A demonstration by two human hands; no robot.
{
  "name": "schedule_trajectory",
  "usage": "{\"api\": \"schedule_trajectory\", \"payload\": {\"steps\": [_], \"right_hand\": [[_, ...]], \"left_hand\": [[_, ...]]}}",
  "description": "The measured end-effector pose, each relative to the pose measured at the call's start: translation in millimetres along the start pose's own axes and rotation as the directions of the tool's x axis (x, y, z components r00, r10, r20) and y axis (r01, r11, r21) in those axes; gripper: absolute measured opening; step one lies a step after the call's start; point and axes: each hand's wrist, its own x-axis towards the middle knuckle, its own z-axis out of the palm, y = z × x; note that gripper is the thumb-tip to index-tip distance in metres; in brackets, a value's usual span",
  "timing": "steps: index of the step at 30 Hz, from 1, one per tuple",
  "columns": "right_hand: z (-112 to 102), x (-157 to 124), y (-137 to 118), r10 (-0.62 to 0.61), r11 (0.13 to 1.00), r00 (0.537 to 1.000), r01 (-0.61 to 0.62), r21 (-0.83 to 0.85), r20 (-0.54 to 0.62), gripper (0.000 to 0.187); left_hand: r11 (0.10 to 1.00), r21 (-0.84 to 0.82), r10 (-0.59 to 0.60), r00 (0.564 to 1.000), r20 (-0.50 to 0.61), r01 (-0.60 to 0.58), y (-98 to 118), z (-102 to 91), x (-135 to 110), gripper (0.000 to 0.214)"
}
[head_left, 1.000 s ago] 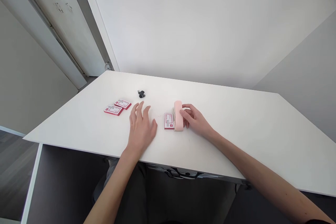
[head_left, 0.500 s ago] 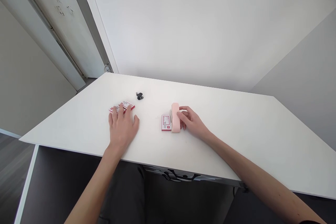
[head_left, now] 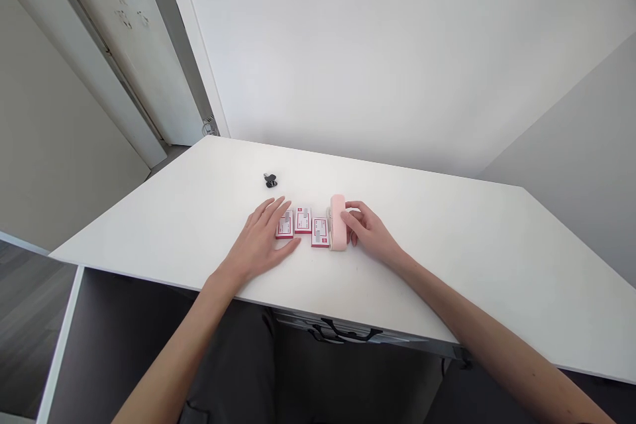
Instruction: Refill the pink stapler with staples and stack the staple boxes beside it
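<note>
A pink stapler (head_left: pixel 338 222) lies on the white table (head_left: pixel 447 245), and my right hand (head_left: pixel 368 228) rests against its right side with fingers curled on it. Three small red-and-white boxes sit in a row left of the stapler: one (head_left: pixel 320 232) touching it, one (head_left: pixel 303 220) in the middle, one (head_left: pixel 285 225) at the left. My left hand (head_left: pixel 261 242) lies flat with fingers stretched out, its fingertips touching the leftmost box.
A small black binder clip (head_left: pixel 270 179) lies farther back on the table. A door and frame (head_left: pixel 124 46) stand at the back left. The table's front edge (head_left: pixel 298 308) runs just above my lap.
My left hand slid the two boxes from the left of the table rightward until they stand beside the third box by the stapler. My right hand stayed on the stapler.
</note>
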Motion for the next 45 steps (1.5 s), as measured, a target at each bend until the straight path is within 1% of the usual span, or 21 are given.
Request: {"api": "schedule_trajectory", "payload": {"steps": [4, 9, 12, 15, 19, 22, 25, 29, 33, 36, 39, 42, 45], "right_hand": [[0.3, -0.6, -1.2, 0.003, 1.000, 1.000, -0.004, -0.015, -0.004, 0.058], [0.4, 0.1, 0.4, 0.008, 1.000, 1.000, -0.008, -0.012, -0.008, 0.057], [0.2, 0.6, 0.9, 0.012, 1.000, 1.000, -0.012, -0.008, -0.004, 0.057], [-0.1, 0.9, 0.9, 0.013, 1.000, 1.000, -0.013, -0.006, 0.000, 0.055], [-0.3, 1.0, 0.3, 0.002, 1.000, 1.000, -0.002, 0.001, 0.011, 0.052], [-0.1, 1.2, -0.7, -0.003, 1.000, 1.000, 0.003, 0.011, 0.016, 0.050], [0.4, 1.4, -1.9, -0.002, 1.000, 1.000, 0.002, 0.011, 0.012, 0.052], [0.5, 1.3, -2.9, 0.003, 1.000, 1.000, -0.003, -0.003, 0.000, 0.053], [0.1, 1.5, -2.0, 0.000, 1.000, 1.000, 0.000, 0.002, 0.005, 0.051], [-0.4, 2.4, -0.7, -0.009, 1.000, 1.000, 0.009, 0.013, 0.013, 0.049], [-0.8, 3.5, 0.2, -0.017, 1.000, 1.000, 0.017, 0.021, 0.014, 0.047], [-0.9, 3.9, -0.4, -0.015, 1.000, 1.000, 0.014, 0.026, 0.012, 0.046], [-0.6, 3.5, -2.3, -0.008, 1.000, 1.000, 0.008, 0.026, 0.009, 0.046]], "left_hand": [[0.997, -0.074, -0.003, 0.998, 0.070, 0.008, -5.2, 0.1, 7.0, 0.079], [0.989, -0.149, 0.017, 0.995, 0.101, -0.002, -5.5, 0.0, 21.7, 0.081], [0.981, -0.193, 0.003, 0.992, 0.124, 0.021, -4.6, -0.5, 26.8, 0.080], [0.974, -0.217, -0.044, 0.991, 0.124, 0.071, -3.9, -2.0, 26.6, 0.084], [0.955, -0.274, -0.093, 0.991, 0.093, 0.116, -2.4, -4.4, 23.0, 0.089], [0.931, -0.346, -0.094, 0.992, 0.084, 0.117, 3.3, -6.7, 20.9, 0.092], [0.919, -0.382, -0.062, 0.992, 0.110, 0.100, 14.6, -10.0, 21.1, 0.094], [0.936, -0.347, -0.009, 0.988, 0.152, 0.062, 29.7, -13.4, 26.6, 0.097], [0.948, -0.313, -0.003, 0.983, 0.186, 0.062, 33.2, -9.4, 32.4, 0.098], [0.943, -0.329, 0.013, 0.988, 0.153, 0.039, 29.8, -3.0, 32.6, 0.105], [0.926, -0.377, 0.024, 0.997, 0.073, 0.006, 29.3, 0.1, 31.4, 0.111], [0.920, -0.390, 0.055, 0.998, 0.014, -0.045, 34.8, -2.8, 32.7, 0.111], [0.923, -0.376, 0.094, 0.996, 0.000, -0.087, 41.6, -8.6, 37.0, 0.110]]}}
